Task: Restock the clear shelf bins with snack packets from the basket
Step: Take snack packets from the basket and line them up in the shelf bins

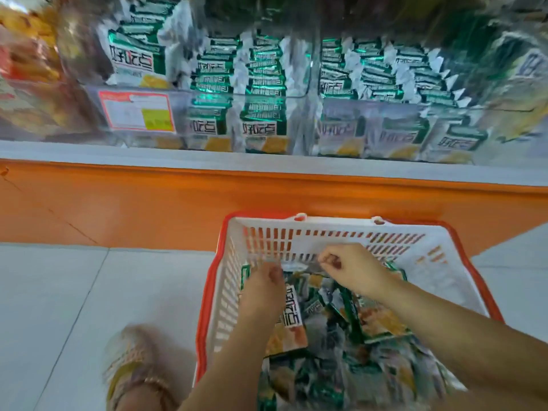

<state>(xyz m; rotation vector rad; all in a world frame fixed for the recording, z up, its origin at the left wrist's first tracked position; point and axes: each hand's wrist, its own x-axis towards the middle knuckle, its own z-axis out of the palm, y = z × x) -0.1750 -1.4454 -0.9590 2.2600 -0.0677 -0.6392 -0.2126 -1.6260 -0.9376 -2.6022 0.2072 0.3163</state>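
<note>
Inside the basket (326, 224) the left hand (262, 290) curls its fingers round a snack packet (293, 311) while the right hand (354, 269) pinches its top edge.

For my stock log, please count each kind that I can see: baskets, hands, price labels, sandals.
basket: 1
hands: 2, left hand and right hand
price label: 1
sandal: 1
Total: 5
snack packets: too many and too blurred to count.

This is a shop aisle. Far across the scene, clear shelf bins (296, 126) hold rows of identical green-and-white snack packets (264, 84), with a price label (137, 111) stuck on the left bin. Near, a white and orange shopping basket (326, 229) sits on the tiled floor (74, 292).
</note>
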